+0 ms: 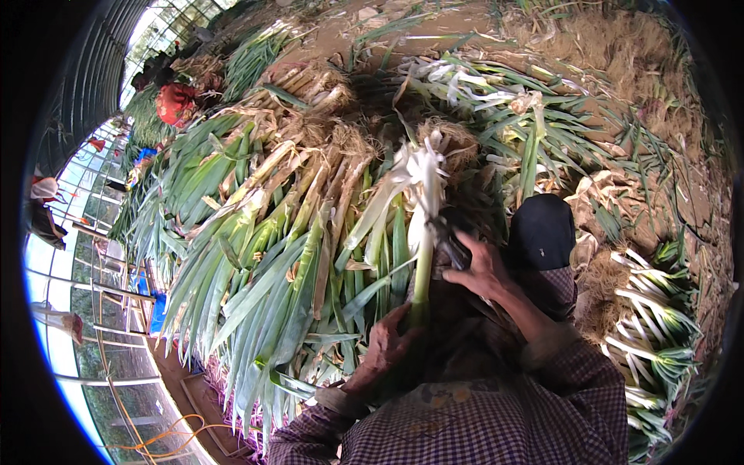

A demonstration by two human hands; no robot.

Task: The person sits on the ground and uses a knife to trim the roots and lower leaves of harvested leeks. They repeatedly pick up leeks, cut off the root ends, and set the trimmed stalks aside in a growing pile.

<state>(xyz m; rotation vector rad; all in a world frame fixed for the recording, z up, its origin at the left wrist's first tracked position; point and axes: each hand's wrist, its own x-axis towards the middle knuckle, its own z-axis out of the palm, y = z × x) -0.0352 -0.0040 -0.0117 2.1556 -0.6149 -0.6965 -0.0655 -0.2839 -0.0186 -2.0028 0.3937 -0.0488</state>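
Observation:
Upright in front of my body stands a thick long green onion stalk (425, 267), its pale outer layers (423, 165) loose and splayed at the root end. My left hand (385, 344) grips it low, around the green part. In my right hand (481, 268) is a dark hand tool (450, 235) with a narrow end close against the stalk. Blur and shadow hide the tool's exact shape. To the left of the stalk lies a large heap of unpeeled long green onions (279, 232), dry sheaths and roots still on them.
At the right, peeled onions (645, 325) with white shafts lie in a row. Stripped leaves and sheaths (494, 99) cover the ground ahead. My dark-capped knee (542, 232) sticks out on the right. An orange hose (168, 433) runs at lower left, near the greenhouse wall (93, 337).

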